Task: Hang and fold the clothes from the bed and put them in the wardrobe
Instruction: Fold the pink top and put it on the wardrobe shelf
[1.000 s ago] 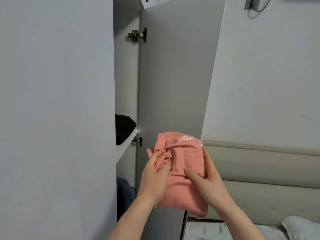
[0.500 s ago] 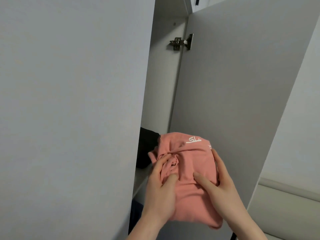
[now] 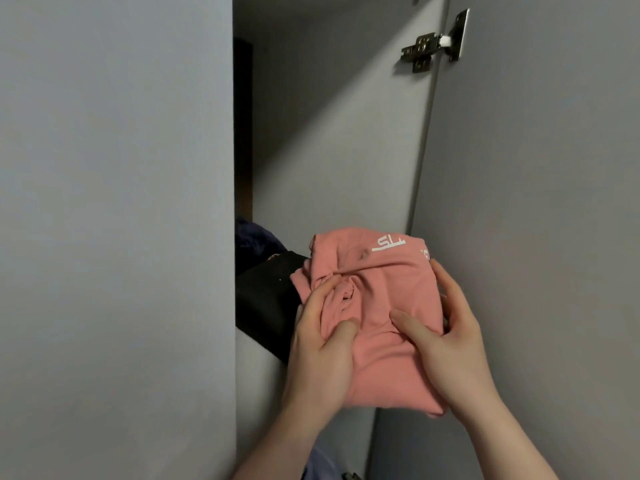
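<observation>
Both hands grasp the folded pink shirt (image 3: 377,313): left hand (image 3: 320,351) on its left side, right hand (image 3: 446,337) on its right. It is held at the wardrobe (image 3: 332,140) opening, beside black clothes (image 3: 266,303) at the shelf's front edge.

So the folded shirt (image 3: 377,306) sits between both hands, right in front of the wardrobe opening (image 3: 329,133). Left hand (image 3: 318,351) is on its left side, right hand (image 3: 446,344) on its right. Behind and left of the shirt there's a folded garment (image 3: 266,299) on the shelf, with another piece of clothing (image 3: 256,237) further back. Open door (image 3: 536,202) is off to the right, hinge (image 3: 433,46) up top.
</observation>
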### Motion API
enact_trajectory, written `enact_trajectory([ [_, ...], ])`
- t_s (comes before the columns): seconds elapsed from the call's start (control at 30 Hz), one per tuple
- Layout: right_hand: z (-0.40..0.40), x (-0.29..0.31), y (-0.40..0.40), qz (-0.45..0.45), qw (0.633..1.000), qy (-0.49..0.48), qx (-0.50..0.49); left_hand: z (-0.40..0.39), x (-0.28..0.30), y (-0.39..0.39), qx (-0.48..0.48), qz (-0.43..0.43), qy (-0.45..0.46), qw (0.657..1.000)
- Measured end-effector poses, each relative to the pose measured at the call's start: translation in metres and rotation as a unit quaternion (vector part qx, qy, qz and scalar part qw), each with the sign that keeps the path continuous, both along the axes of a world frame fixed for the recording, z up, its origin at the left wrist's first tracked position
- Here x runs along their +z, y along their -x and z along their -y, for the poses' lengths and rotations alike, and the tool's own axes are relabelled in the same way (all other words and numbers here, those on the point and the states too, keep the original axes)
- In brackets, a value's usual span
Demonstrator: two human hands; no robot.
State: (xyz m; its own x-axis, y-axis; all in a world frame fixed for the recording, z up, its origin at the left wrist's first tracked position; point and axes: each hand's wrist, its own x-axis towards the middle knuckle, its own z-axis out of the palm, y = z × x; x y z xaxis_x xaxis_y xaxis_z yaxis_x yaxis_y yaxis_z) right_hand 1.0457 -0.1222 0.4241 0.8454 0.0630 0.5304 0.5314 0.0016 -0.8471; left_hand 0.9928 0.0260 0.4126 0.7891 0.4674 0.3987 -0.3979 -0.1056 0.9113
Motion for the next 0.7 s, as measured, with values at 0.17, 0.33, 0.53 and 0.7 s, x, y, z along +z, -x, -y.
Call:
enact_trajectory([
  [0.17, -0.019, 0.018, -0.043, 0.01, 0.999, 0.005, 0.052, -0.006, 0.013, -0.021, 0.076, -0.006, 0.014, 0.997],
  [0.33, -0.041, 0.034, -0.074, -0.004, 0.996, 0.006, 0.094, -0.01, 0.019, -0.03, 0.135, 0.01, 0.035, 0.99],
  [0.53, -0.06, 0.054, -0.095, -0.009, 0.99, 0.007, 0.142, -0.018, 0.026, -0.024, 0.172, 0.035, 0.056, 0.983],
  [0.7, -0.083, 0.055, -0.1, -0.028, 0.977, 0.038, 0.208, -0.023, 0.017, -0.015, 0.222, 0.031, 0.036, 0.974],
])
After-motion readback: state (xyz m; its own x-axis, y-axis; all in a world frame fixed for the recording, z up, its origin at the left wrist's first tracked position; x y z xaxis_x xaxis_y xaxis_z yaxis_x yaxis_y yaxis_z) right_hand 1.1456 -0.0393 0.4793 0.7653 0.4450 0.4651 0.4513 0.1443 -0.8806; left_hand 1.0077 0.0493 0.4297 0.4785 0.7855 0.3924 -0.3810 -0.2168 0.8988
